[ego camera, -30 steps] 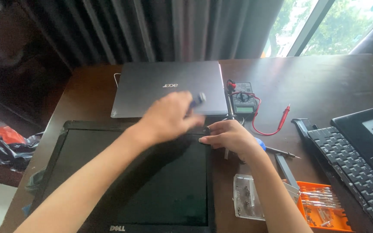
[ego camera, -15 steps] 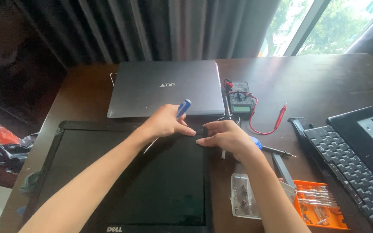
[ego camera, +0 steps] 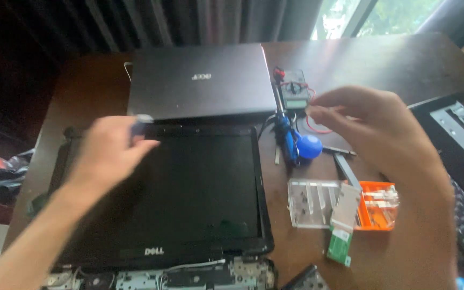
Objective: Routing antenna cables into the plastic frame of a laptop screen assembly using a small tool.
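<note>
Hovering over the top left corner of the black laptop screen (ego camera: 189, 198), the left hand (ego camera: 108, 153), fingers curling around a small blue tool (ego camera: 139, 123), blurred. Lifting above the worktop (ego camera: 382, 59) near the multimeter (ego camera: 295, 88), the right hand (ego camera: 382, 134), fingers loosely bent, gripping nothing visible. Lying behind the screen, a closed grey laptop (ego camera: 200, 80); resting beside its right edge, a blue screwdriver (ego camera: 288, 137) and an orange parts box (ego camera: 377, 207).

Blurred left hand (ego camera: 111, 153); grip unclear
</note>
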